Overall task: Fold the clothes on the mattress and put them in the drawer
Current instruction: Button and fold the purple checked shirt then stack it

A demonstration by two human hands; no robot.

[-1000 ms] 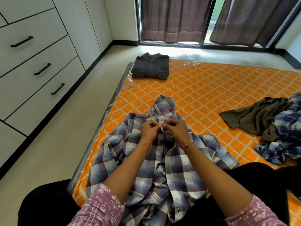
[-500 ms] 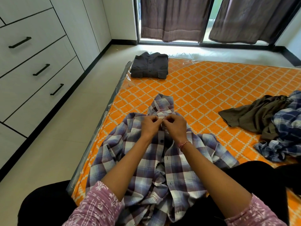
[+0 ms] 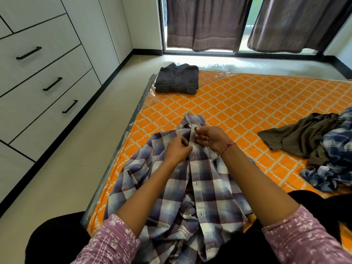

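Note:
A purple-and-white plaid shirt (image 3: 207,189) lies front-up on the orange patterned mattress (image 3: 238,103), collar away from me. My left hand (image 3: 178,149) pinches the shirt's front edge beside the white button strip. My right hand (image 3: 210,137) pinches the strip just below the collar, at a dark button. A folded dark grey shirt (image 3: 177,79) sits at the mattress's far left corner. An olive garment (image 3: 302,138) and a blue plaid garment (image 3: 335,155) lie crumpled in a heap at the right. White drawers (image 3: 43,86) with black handles line the left wall, all closed.
Pale tiled floor (image 3: 62,180) runs between the mattress and the drawer unit. Brown curtains (image 3: 202,21) hang over a glass door at the far end. My dark-clothed knees frame the shirt's near edge.
Both hands were pressed together at the top button; now they have drawn slightly apart, the left lower on the placket, the right holding the strip at the button.

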